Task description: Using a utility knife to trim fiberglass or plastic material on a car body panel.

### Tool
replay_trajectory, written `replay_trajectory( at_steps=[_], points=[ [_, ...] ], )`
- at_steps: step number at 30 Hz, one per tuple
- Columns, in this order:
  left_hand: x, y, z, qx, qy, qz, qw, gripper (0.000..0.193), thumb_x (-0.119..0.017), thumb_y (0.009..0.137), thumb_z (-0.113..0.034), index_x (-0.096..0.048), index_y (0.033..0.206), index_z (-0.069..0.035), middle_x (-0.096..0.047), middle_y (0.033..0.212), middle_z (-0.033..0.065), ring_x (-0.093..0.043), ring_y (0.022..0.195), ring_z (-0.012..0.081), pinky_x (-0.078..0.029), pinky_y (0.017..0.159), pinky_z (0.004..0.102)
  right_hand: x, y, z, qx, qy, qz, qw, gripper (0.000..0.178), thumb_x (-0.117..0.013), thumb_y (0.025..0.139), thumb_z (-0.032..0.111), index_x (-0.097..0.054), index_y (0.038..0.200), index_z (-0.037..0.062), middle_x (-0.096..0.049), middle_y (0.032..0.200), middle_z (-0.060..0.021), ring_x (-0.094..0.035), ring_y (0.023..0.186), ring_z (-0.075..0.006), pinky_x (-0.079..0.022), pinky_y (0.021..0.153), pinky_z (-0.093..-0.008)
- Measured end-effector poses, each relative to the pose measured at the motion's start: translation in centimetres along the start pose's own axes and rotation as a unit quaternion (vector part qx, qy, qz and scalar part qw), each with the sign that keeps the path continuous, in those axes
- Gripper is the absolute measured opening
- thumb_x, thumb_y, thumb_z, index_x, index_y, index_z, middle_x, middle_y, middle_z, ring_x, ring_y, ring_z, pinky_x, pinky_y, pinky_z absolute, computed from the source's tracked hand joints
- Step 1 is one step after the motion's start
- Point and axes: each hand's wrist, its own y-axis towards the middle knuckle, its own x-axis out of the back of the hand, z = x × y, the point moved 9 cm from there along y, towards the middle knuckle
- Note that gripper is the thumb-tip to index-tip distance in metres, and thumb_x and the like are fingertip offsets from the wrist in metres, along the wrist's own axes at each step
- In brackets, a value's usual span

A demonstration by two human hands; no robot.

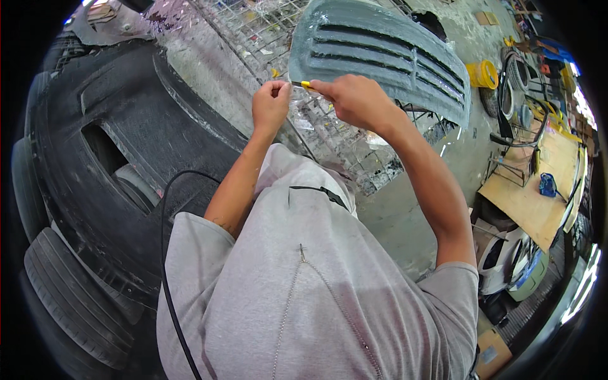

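Note:
My right hand (pixel 362 100) is closed around a small yellow cutter knife (pixel 307 85), index finger stretched along it and the dark tip pointing left. Much of the knife is hidden in the palm. Just left of that tip, my left hand (pixel 271 106) is closed in a pinch; whatever sits between its fingers is too small to make out. Both hands are at the near left edge of a grey slotted panel (pixel 361 71). Rough and dusty-looking, the panel has long dark louvre slots and rests over a metal grid (pixel 253 39).
A large black vehicle body part (pixel 60 133) fills the left, with a tyre (pixel 76 297) beside it. A black cable (pixel 166 253) hangs along my left side. To the right are a yellow bucket (pixel 482 75) and a wooden board (pixel 522 196). Scraps litter the grid.

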Motion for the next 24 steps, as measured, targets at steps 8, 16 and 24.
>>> replay_trajectory(
  at_steps=[8, 16, 24],
  points=[
    [-0.4, -1.2, -0.2, 0.026, -0.041, 0.025, 0.999, 0.019, -0.065, 0.094, -0.017, -0.067, 0.093, 0.002, -0.065, 0.074, 0.0019, -0.058, 0.062, 0.0082, -0.046, 0.056, 0.0238, -2.2, -0.1, 0.8, -0.009, -0.001, -0.096, 0.995, 0.048, -0.056, 0.087, 0.011, -0.057, 0.135, 0.0182, -0.066, 0.084, -0.016, -0.067, 0.082, -0.0345, -0.053, 0.066, -0.0467],
    [-1.3, -2.0, 0.0, 0.061, -0.066, 0.095, 0.991, 0.021, -0.068, 0.093, -0.019, -0.068, 0.099, 0.002, -0.065, 0.079, 0.0008, -0.057, 0.069, 0.007, -0.045, 0.063, 0.022, 6.6, -14.0, -3.9, -0.079, 0.075, -0.19, 0.976, 0.047, -0.059, 0.085, 0.003, -0.065, 0.129, 0.0173, -0.069, 0.088, -0.0131, -0.066, 0.082, -0.0311, -0.053, 0.072, -0.0402],
    [-11.7, -9.2, 0.2, 0.045, 0.028, 0.277, 0.96, 0.021, -0.072, 0.09, -0.021, -0.073, 0.101, -0.003, -0.061, 0.077, -0.0015, -0.053, 0.066, 0.0076, -0.045, 0.065, 0.0217, -0.8, -34.7, -10.4, -0.443, 0.312, -0.429, 0.722, 0.045, -0.057, 0.099, 0.008, -0.053, 0.144, 0.0145, -0.054, 0.078, 0.0026, -0.044, 0.059, -0.0035, -0.04, 0.054, -0.0212]
  ],
)
